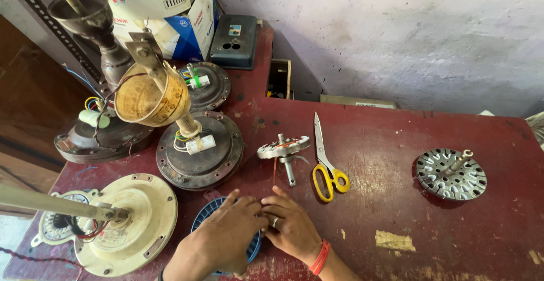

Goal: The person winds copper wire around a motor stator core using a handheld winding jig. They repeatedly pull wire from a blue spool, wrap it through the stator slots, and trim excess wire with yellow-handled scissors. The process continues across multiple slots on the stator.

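While my left hand point(218, 241) lies flat over the round blue plastic spool point(253, 246) at the worktop's near edge, my right hand point(290, 227) pinches thin wire beside it.

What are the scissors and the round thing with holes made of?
The scissors look like shiny grey steel blades with yellow, probably plastic, handles. The round disc seems bare cast metal, dull silver-grey, with a metal shaft sticking up.
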